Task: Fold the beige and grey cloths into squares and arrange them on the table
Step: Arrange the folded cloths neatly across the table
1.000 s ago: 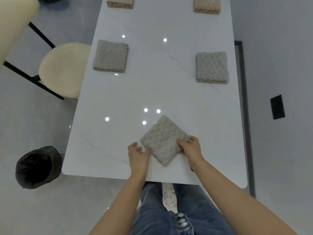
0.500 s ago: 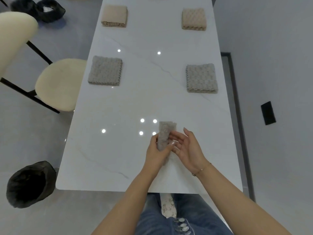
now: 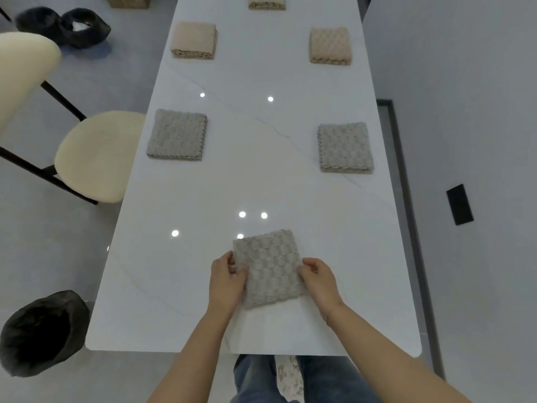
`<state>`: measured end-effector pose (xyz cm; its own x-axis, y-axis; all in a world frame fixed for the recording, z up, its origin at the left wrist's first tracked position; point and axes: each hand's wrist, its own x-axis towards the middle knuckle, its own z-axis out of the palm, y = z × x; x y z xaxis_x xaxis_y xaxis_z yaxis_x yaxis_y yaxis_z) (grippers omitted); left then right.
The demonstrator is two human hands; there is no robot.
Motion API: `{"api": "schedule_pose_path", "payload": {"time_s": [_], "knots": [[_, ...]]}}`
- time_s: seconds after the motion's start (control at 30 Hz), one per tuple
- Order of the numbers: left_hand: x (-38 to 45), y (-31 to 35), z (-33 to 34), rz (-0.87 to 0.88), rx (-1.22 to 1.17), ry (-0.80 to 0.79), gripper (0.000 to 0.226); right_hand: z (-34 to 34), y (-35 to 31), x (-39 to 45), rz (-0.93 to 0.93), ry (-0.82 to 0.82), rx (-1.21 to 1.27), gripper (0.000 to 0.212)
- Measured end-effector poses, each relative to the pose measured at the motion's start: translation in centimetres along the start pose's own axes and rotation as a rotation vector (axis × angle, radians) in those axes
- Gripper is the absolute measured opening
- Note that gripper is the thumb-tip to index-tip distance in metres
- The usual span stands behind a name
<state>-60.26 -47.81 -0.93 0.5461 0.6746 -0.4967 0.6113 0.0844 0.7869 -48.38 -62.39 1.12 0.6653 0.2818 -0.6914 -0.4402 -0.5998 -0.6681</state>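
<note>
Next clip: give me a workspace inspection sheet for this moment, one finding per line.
Surface: white marble-look table, ceiling lights reflected.
Job's things: grey cloth folded square, held near the front edge; two grey squares; two beige squares; another beige one at the far edge.
Clutter: nothing seen.
Hands: left hand and right hand grip the cloth's sides.
Cables: nothing seen.
Surroundings: cream chair, black bag on the floor.
</note>
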Motion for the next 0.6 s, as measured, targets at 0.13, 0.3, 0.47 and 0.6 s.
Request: {"api": "schedule_pose_path", "payload": {"time_s": [0.13, 0.3, 0.47, 0.6], "knots": [[-0.6, 0.5, 0.7, -0.035, -0.039, 0.099, 0.040, 0.9, 0.3, -0.2, -0.020, -0.033, 0.024, 0.016], [-1.2, 0.5, 0.9, -0.021, -0.041, 0.129, 0.032, 1.4, 1.8, -0.6, 0.012, -0.081, -0.006, 0.022], [-1.0, 0.2, 0.5, -0.014, -0.046, 0.121, 0.040, 0.7, 2.2, -0.4, 0.021, -0.082, -0.108, 0.020], [-1.2, -0.4, 0.7, 0.097, 0.090, 0.165, 0.056, 0.8, 2.5, -0.6, -0.075, 0.041, -0.149, 0.025]]}}
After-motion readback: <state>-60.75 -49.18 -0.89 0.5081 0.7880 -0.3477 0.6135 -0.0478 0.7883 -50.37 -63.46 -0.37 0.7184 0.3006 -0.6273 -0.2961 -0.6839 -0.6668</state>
